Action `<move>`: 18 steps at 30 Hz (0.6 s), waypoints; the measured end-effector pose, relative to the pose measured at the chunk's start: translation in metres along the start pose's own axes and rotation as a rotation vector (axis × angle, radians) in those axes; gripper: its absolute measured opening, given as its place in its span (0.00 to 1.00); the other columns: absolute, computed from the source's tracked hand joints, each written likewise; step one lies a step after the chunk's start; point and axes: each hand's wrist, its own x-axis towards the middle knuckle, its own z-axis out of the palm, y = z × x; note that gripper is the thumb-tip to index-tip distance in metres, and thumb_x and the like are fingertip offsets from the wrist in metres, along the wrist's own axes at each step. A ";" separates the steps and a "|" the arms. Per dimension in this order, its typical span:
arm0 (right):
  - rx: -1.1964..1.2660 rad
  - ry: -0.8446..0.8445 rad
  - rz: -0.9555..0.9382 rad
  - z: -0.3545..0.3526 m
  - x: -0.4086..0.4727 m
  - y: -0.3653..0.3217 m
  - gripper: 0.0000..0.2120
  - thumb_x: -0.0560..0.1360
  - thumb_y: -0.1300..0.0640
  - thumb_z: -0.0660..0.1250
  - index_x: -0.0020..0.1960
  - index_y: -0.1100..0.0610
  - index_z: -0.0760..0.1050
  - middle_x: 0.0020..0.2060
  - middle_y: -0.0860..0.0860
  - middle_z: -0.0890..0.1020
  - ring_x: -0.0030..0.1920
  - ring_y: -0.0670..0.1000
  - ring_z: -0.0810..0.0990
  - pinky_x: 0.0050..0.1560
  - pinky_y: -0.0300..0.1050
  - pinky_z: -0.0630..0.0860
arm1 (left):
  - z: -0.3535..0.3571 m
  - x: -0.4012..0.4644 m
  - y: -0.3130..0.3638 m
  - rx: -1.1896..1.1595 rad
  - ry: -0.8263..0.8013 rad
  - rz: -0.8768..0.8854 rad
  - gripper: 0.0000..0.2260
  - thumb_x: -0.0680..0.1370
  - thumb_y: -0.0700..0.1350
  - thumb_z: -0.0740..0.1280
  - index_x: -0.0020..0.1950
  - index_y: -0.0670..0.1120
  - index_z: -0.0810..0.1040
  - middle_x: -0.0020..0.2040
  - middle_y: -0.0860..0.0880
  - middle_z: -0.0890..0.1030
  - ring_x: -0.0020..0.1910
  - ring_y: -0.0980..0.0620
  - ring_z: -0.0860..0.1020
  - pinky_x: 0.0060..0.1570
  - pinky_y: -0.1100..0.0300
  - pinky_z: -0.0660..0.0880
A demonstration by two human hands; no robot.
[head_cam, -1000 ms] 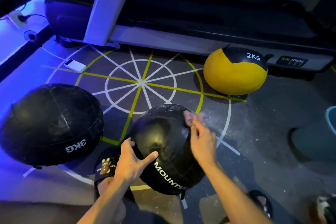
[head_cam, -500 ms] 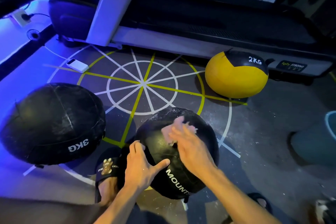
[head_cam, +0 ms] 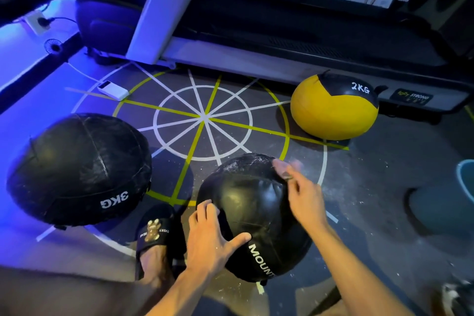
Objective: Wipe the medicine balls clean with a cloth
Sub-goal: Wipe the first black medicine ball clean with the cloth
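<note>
A black medicine ball (head_cam: 250, 202) lettered "MOUNT" lies on the floor in front of me, dusty white along its far top. My left hand (head_cam: 213, 238) rests flat on its near left side, fingers spread. My right hand (head_cam: 304, 196) pinches a small pinkish cloth (head_cam: 284, 168) against the ball's upper right edge. A larger black ball (head_cam: 79, 169) marked 3KG sits to the left. Over at the far right, a yellow and black ball (head_cam: 333, 108) marked 2KG lies on the floor.
My foot in a black slipper (head_cam: 156, 236) stands just left of the near ball. A white power bank (head_cam: 112, 90) lies on the taped floor circle. A treadmill (head_cam: 282, 59) runs along the back. A blue-rimmed bucket (head_cam: 465, 174) is at the right edge.
My right hand has swept the cloth from the ball's top middle back to its upper right edge. The left hand stays on the ball's near left side.
</note>
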 end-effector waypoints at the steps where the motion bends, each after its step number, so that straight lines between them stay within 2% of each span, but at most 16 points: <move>1: -0.039 0.005 0.133 0.000 0.004 0.005 0.17 0.83 0.62 0.62 0.68 0.53 0.80 0.38 0.51 0.82 0.31 0.41 0.72 0.33 0.37 0.67 | 0.001 -0.001 0.001 0.012 0.001 0.007 0.40 0.62 0.79 0.66 0.59 0.50 0.69 0.70 0.51 0.65 0.66 0.45 0.66 0.64 0.48 0.71; 2: -0.067 -0.018 0.155 0.001 0.003 0.003 0.16 0.83 0.61 0.61 0.68 0.52 0.79 0.37 0.51 0.80 0.31 0.42 0.72 0.30 0.38 0.66 | 0.002 -0.003 0.002 0.020 0.007 0.016 0.40 0.62 0.79 0.66 0.59 0.50 0.69 0.69 0.51 0.65 0.66 0.45 0.66 0.64 0.48 0.72; 4: -0.063 -0.069 -0.065 0.005 -0.011 -0.011 0.16 0.83 0.62 0.63 0.67 0.49 0.79 0.44 0.47 0.81 0.34 0.45 0.76 0.31 0.33 0.67 | 0.004 -0.005 0.001 0.037 0.027 0.041 0.40 0.62 0.80 0.65 0.59 0.49 0.71 0.68 0.50 0.67 0.66 0.44 0.67 0.64 0.46 0.72; 5: -0.026 -0.130 -0.201 0.004 -0.024 -0.017 0.16 0.82 0.63 0.64 0.66 0.49 0.79 0.51 0.44 0.81 0.39 0.44 0.79 0.37 0.26 0.72 | 0.007 -0.008 -0.001 0.051 0.044 0.057 0.41 0.62 0.80 0.65 0.58 0.48 0.72 0.67 0.49 0.69 0.66 0.43 0.68 0.64 0.46 0.72; 6: -0.023 -0.177 -0.335 0.002 -0.031 -0.018 0.17 0.81 0.64 0.65 0.66 0.50 0.79 0.57 0.42 0.80 0.47 0.41 0.81 0.47 0.24 0.74 | 0.008 -0.008 -0.003 0.069 0.062 0.075 0.41 0.62 0.80 0.65 0.57 0.47 0.72 0.66 0.48 0.70 0.65 0.42 0.69 0.63 0.45 0.73; 7: -0.036 -0.185 -0.435 -0.001 -0.030 -0.012 0.18 0.81 0.65 0.65 0.67 0.50 0.79 0.63 0.41 0.79 0.55 0.36 0.79 0.58 0.26 0.71 | 0.009 -0.010 -0.004 0.085 0.071 0.089 0.41 0.63 0.80 0.65 0.57 0.47 0.72 0.65 0.47 0.71 0.64 0.42 0.69 0.62 0.45 0.73; 8: -0.025 -0.165 -0.448 -0.005 -0.025 -0.005 0.20 0.81 0.66 0.64 0.67 0.49 0.79 0.65 0.41 0.79 0.58 0.32 0.77 0.59 0.26 0.72 | 0.010 -0.012 -0.004 0.093 0.079 0.099 0.40 0.63 0.80 0.65 0.56 0.47 0.73 0.64 0.47 0.71 0.63 0.42 0.70 0.61 0.45 0.74; 9: -0.008 -0.115 -0.342 -0.009 -0.017 0.006 0.20 0.81 0.65 0.63 0.67 0.47 0.79 0.64 0.44 0.81 0.57 0.32 0.79 0.55 0.25 0.73 | 0.012 -0.013 -0.003 0.093 0.090 0.112 0.39 0.63 0.80 0.66 0.55 0.48 0.73 0.64 0.48 0.72 0.62 0.42 0.71 0.60 0.45 0.74; 10: 0.013 -0.049 -0.164 -0.012 -0.008 0.018 0.19 0.82 0.64 0.62 0.67 0.46 0.79 0.60 0.49 0.84 0.53 0.39 0.82 0.49 0.30 0.75 | 0.013 -0.014 -0.003 0.092 0.102 0.129 0.38 0.64 0.80 0.65 0.54 0.48 0.73 0.63 0.48 0.73 0.60 0.42 0.71 0.58 0.46 0.75; 12: -0.027 -0.005 0.166 -0.016 0.003 0.044 0.15 0.84 0.60 0.60 0.67 0.51 0.79 0.57 0.57 0.84 0.57 0.56 0.82 0.49 0.46 0.73 | 0.015 -0.016 -0.003 0.089 0.107 0.157 0.38 0.65 0.81 0.63 0.54 0.48 0.74 0.64 0.48 0.74 0.59 0.42 0.72 0.56 0.46 0.77; 13: -0.039 -0.021 0.221 -0.016 0.001 0.051 0.15 0.85 0.59 0.59 0.67 0.54 0.79 0.56 0.58 0.84 0.59 0.60 0.82 0.50 0.50 0.74 | 0.016 -0.017 -0.004 0.081 0.101 0.168 0.39 0.66 0.82 0.63 0.54 0.47 0.74 0.64 0.48 0.74 0.60 0.42 0.72 0.55 0.45 0.77; 14: -0.050 -0.027 0.227 -0.015 -0.002 0.053 0.15 0.85 0.58 0.59 0.68 0.55 0.79 0.54 0.57 0.84 0.56 0.59 0.83 0.49 0.51 0.75 | 0.016 -0.016 -0.004 0.073 0.089 0.175 0.40 0.66 0.81 0.63 0.55 0.47 0.75 0.65 0.48 0.74 0.61 0.42 0.72 0.56 0.45 0.77; 16: 0.021 0.013 0.186 -0.010 -0.012 0.044 0.16 0.84 0.59 0.61 0.69 0.54 0.79 0.51 0.54 0.85 0.44 0.54 0.84 0.42 0.45 0.76 | 0.013 -0.012 -0.003 0.056 0.054 0.176 0.42 0.66 0.82 0.62 0.57 0.46 0.75 0.67 0.48 0.73 0.64 0.43 0.70 0.59 0.46 0.75; 17: 0.066 0.030 0.127 -0.005 -0.017 0.039 0.16 0.84 0.60 0.62 0.70 0.53 0.79 0.55 0.52 0.85 0.44 0.53 0.83 0.42 0.41 0.77 | 0.011 -0.009 -0.003 0.050 0.045 0.189 0.43 0.66 0.82 0.61 0.58 0.46 0.76 0.68 0.48 0.73 0.64 0.44 0.68 0.60 0.46 0.74; 18: 0.093 0.035 0.036 0.001 -0.025 0.029 0.18 0.83 0.62 0.63 0.70 0.51 0.79 0.60 0.51 0.84 0.47 0.51 0.84 0.47 0.41 0.79 | 0.009 -0.006 -0.003 0.042 0.040 0.208 0.43 0.66 0.83 0.61 0.58 0.45 0.76 0.68 0.48 0.73 0.65 0.46 0.67 0.61 0.46 0.72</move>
